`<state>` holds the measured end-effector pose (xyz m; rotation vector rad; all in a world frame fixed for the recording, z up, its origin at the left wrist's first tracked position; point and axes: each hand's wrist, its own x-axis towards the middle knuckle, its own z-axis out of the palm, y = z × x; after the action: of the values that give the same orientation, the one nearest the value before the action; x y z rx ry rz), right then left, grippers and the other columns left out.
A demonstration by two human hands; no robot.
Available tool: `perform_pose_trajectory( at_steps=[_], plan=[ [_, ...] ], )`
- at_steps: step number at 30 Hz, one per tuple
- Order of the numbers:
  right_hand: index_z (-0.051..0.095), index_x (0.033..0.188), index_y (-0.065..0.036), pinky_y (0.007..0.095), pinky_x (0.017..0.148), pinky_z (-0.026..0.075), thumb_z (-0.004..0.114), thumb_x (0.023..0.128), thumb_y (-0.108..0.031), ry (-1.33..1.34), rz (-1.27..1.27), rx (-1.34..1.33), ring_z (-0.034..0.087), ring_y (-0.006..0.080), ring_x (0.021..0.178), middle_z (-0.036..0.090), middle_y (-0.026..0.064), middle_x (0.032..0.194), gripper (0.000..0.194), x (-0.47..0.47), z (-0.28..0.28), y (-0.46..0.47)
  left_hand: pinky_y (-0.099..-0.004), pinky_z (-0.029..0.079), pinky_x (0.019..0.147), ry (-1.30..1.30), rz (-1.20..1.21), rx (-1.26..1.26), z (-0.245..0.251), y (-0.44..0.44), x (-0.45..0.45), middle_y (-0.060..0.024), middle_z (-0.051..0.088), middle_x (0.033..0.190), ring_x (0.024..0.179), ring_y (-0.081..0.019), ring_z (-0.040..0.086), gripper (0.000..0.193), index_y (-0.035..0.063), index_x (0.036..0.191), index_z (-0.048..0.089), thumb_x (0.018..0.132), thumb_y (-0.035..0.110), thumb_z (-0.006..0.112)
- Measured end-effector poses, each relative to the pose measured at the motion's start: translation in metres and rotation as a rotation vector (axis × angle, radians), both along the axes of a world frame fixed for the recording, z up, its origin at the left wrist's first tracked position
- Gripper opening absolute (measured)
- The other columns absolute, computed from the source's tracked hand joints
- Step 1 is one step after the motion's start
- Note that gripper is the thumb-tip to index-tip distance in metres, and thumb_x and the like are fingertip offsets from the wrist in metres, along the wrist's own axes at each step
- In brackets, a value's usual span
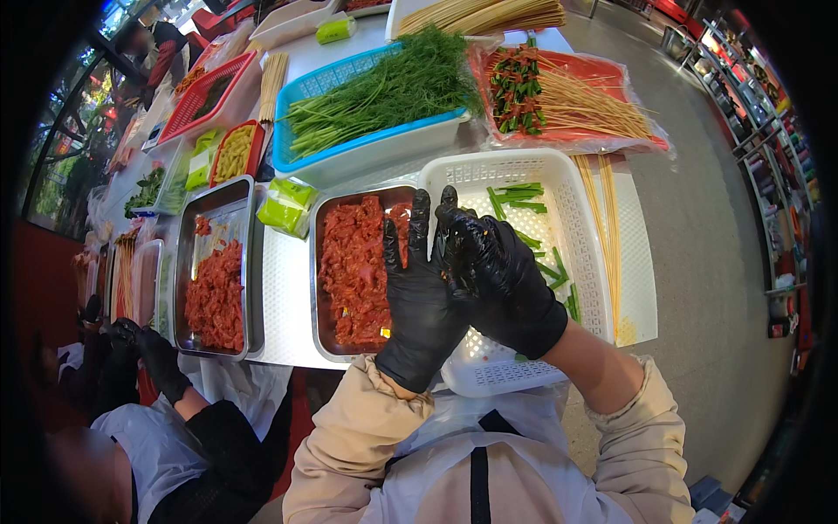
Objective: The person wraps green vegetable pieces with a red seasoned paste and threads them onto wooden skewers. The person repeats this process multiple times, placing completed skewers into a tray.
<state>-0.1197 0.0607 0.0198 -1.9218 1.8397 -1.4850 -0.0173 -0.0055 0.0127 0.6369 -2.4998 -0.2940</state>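
Observation:
Both of my hands wear black gloves and meet above the table's front edge. My left hand (425, 314) has its fingers spread apart, its thumb hidden behind the other hand. Pressed against its thumb side is my right hand (507, 281), fingers curled and glistening wet; whether anything is inside them cannot be seen. Marinated raw meat pieces (353, 262) fill a metal tray (316, 288) partly under the left fingers. Below the right hand lies a white perforated plastic basket (592, 209) with cut green stalk pieces (560, 272). Bare bamboo skewers (610, 242) lie along its right side.
A blue-rimmed basket (283, 144) of feathery dill-like greens (393, 92) stands behind. Loaded skewers (514, 92) lie on a red tray (582, 59). Left are a green packet (287, 206), another metal meat tray (251, 295) and a co-worker's gloved hands (157, 360).

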Motion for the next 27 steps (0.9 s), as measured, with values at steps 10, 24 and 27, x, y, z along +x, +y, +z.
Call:
perform_pose_trajectory(
  at_steps=[10, 24, 27],
  plan=[
    [0.049, 0.111, -0.003, 0.0367, 0.069, 0.043, 0.056, 0.071, -0.005, -0.048, 0.186, -0.135, 0.052, 0.0318, 0.082, 0.054, 0.0132, 0.093, 0.040, -0.005, 0.007, 0.000, -0.0370, 0.041, 0.088, 0.298, -0.079, 0.507, -0.003, 0.002, 0.002, -0.0179, 0.049, 0.119, 0.102, -0.0326, 0.050, 0.068, 0.0013, 0.125, 0.039, 0.064, 0.009, 0.068],
    [0.049, 0.114, -0.002, 0.0315, 0.074, 0.045, 0.059, 0.072, 0.001, -0.145, 0.005, -0.013, 0.055, 0.0226, 0.082, 0.054, 0.0104, 0.090, 0.043, -0.011, 0.018, 0.002, -0.0399, 0.028, 0.103, 0.272, -0.189, 0.306, 0.002, -0.010, -0.002, -0.0206, 0.034, 0.135, 0.125, -0.0353, 0.033, 0.062, 0.0015, 0.129, 0.037, 0.074, 0.011, 0.064],
    [0.042, 0.124, -0.003, 0.0333, 0.077, 0.046, 0.061, 0.071, 0.003, -0.244, -0.160, -0.037, 0.057, 0.0231, 0.082, 0.056, 0.0099, 0.090, 0.056, -0.021, 0.018, -0.001, -0.0386, 0.020, 0.107, 0.808, -0.332, 1.096, 0.004, -0.012, 0.002, -0.0139, 0.022, 0.144, 0.131, -0.0256, 0.025, 0.059, 0.0046, 0.138, 0.025, 0.089, 0.025, 0.050]
  ],
)
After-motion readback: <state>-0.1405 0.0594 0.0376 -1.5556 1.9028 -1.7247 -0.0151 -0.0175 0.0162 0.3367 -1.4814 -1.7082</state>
